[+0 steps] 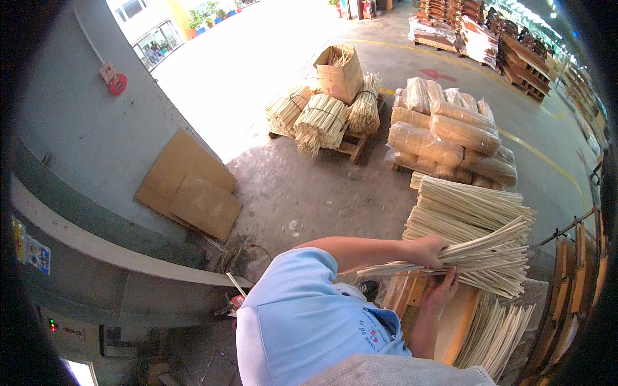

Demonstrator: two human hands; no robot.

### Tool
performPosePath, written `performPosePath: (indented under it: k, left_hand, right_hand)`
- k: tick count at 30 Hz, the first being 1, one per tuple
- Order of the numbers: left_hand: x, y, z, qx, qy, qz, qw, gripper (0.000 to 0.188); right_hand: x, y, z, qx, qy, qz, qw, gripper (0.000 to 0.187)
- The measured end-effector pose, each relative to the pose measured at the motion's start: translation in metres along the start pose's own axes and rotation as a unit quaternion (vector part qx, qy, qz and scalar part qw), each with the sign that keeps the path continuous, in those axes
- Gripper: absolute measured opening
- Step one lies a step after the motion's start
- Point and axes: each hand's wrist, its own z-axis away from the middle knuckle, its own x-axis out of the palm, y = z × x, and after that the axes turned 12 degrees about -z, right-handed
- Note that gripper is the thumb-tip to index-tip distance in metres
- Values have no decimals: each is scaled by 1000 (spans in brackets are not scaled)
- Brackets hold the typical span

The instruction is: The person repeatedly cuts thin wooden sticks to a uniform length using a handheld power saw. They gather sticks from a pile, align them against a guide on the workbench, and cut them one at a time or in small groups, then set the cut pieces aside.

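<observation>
Both hands are on a loose bundle of thin pale rattan sticks. My left hand is wrapped round it near its left part, with the arm stretched across to the right. Just below it, my right hand grips the lower side of the bundle; part of its fingers is hidden. The sticks fan out to the right past my hands, and thin ends stick out to the left. Beneath and beyond them lies a large pile of similar sticks. More sticks lie close to my body, beside a wooden board.
Tied stick bundles and a cardboard box stand on a pallet farther off. Plastic-wrapped rolls are stacked beyond the pile. Cardboard sheets lean against the left wall. Wooden frames stand at the right.
</observation>
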Motion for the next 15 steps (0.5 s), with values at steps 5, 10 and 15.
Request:
performPosePath:
  k: [5, 10, 15]
  left_hand:
    - [12, 1, -8, 21, 18, 38, 999, 47]
    - [2, 7, -14, -89, -52, -33, 994, 59]
    - [-9, 10, -12, -134, -50, 30, 989, 37]
  right_hand:
    - [-18, 3, -10, -14, 3, 36, 999, 47]
    - [-15, 9, -19, -63, -6, -55, 996, 16]
    - [20, -9, -3, -1, 53, -166, 985, 14]
